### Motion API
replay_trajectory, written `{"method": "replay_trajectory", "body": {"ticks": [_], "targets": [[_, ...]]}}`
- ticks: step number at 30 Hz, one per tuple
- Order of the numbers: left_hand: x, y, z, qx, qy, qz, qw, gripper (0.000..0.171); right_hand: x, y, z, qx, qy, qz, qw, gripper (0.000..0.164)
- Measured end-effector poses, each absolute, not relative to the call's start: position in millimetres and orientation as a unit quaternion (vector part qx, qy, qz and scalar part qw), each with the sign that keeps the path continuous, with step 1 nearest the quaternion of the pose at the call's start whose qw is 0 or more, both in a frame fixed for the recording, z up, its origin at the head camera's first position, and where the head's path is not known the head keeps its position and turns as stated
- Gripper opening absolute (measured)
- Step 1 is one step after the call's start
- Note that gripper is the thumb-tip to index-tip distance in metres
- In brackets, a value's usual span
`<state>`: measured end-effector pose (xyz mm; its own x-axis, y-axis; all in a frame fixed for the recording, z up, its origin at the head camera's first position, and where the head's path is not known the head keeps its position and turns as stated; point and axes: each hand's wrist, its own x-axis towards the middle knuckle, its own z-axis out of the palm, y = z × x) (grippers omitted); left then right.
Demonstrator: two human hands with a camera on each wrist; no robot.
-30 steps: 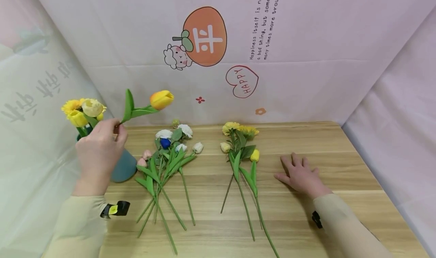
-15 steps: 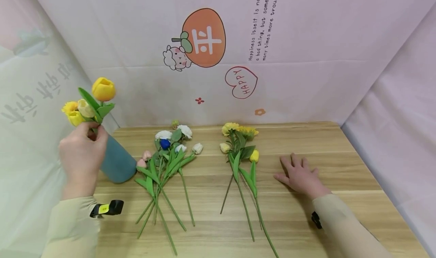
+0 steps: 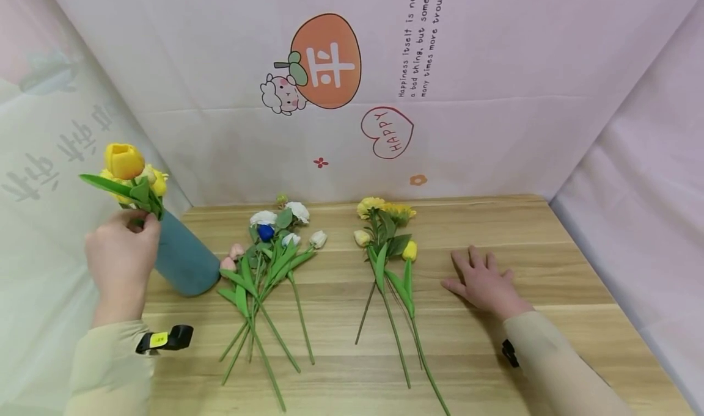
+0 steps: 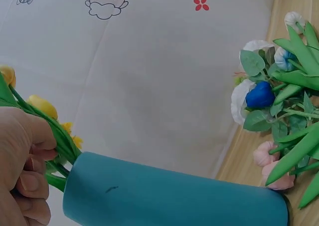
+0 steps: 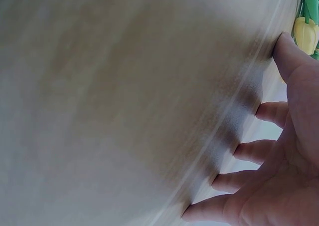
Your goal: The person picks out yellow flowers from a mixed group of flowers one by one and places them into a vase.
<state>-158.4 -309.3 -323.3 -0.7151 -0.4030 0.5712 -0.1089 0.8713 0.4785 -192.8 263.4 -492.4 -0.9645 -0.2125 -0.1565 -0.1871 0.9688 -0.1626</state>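
At the mouth of a blue vase [image 3: 187, 257], my left hand [image 3: 122, 251] pinches the stem of a yellow-orange tulip [image 3: 124, 161]. Its green leaves spread just above my fingers, and its lower stem is hidden by the hand and the vase. Other yellow flowers [image 4: 42, 106] stand in the vase behind it. In the left wrist view the curled fingers sit right beside the vase rim. My right hand [image 3: 484, 283] rests on the wooden table [image 3: 495, 367] with its fingers spread and holds nothing; the right wrist view shows its fingertips [image 5: 266, 110] on the surface.
Right of the vase lies a pile of flowers with white roses [image 3: 297, 212], a blue bud [image 3: 266, 233] and pink buds [image 3: 228, 263]. Mid-table is a bunch with yellow blooms [image 3: 371, 206] and a yellow tulip [image 3: 409, 250]. A printed cloth [image 3: 484, 141] hangs behind.
My left hand has carried the tulip left to the vase, turning it from sideways to upright and then lowering it among the other flowers. The right hand stays in place.
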Motion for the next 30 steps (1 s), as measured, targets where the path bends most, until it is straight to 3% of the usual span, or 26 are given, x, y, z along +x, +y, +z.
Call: {"method": "replay_trajectory", "body": {"ticks": [8, 12, 15, 17, 30], "targets": [[-153.7, -315.5, -335.9, 0.159, -0.908, -0.218, 0.320, 0.028, -193.3, 263.2, -492.6, -0.102, 0.988, -0.072, 0.089, 0.081], [-151.8, -305.7, -353.1, 0.161, -0.880, -0.230, 0.384, 0.023, -193.6, 263.2, -494.0, -0.102, 0.988, -0.072, 0.089, 0.082], [-150.9, -292.7, -370.4, 0.109, -0.863, -0.206, 0.448, 0.018, -193.9, 263.3, -494.7, -0.102, 0.988, -0.072, 0.088, 0.082], [-150.3, -282.4, -380.0, 0.062, -0.867, -0.183, 0.460, 0.016, -194.0, 263.2, -494.0, -0.102, 0.988, -0.070, 0.087, 0.082], [-153.4, -172.0, -427.6, -0.161, -0.940, -0.158, 0.257, 0.032, -192.5, 263.0, -491.9, -0.104, 0.989, -0.066, 0.087, 0.080]]}}
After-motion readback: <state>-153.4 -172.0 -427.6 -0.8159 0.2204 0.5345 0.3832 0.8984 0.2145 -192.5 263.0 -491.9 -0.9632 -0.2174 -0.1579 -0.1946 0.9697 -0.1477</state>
